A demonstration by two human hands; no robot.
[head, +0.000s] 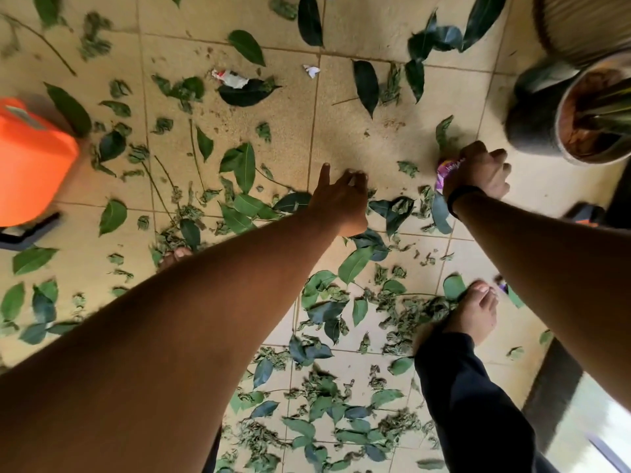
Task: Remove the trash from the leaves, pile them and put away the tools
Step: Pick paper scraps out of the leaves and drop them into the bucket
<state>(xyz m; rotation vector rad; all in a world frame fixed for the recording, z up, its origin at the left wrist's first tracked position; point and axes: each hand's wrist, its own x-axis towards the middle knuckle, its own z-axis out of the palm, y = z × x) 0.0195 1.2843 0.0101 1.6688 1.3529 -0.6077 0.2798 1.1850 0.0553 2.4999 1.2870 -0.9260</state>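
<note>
Green leaves (244, 165) lie scattered over the tiled floor (345, 138). The right hand (485, 170) grips a purple wrapper (445, 172) with curled fingers, just beside the plant pot (532, 107). The left hand (338, 199) reaches down well left of the pot; its fingers are blurred, so I cannot tell their state. A white wrapper (232, 78) lies far left of the pot, an orange bucket (32, 162) farther left still.

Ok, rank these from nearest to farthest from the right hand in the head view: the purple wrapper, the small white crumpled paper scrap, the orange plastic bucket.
1. Purple wrapper: gripped in the right hand itself.
2. Small white crumpled paper scrap: on the tiles, up and to the left.
3. Orange plastic bucket: at the far left edge.
</note>
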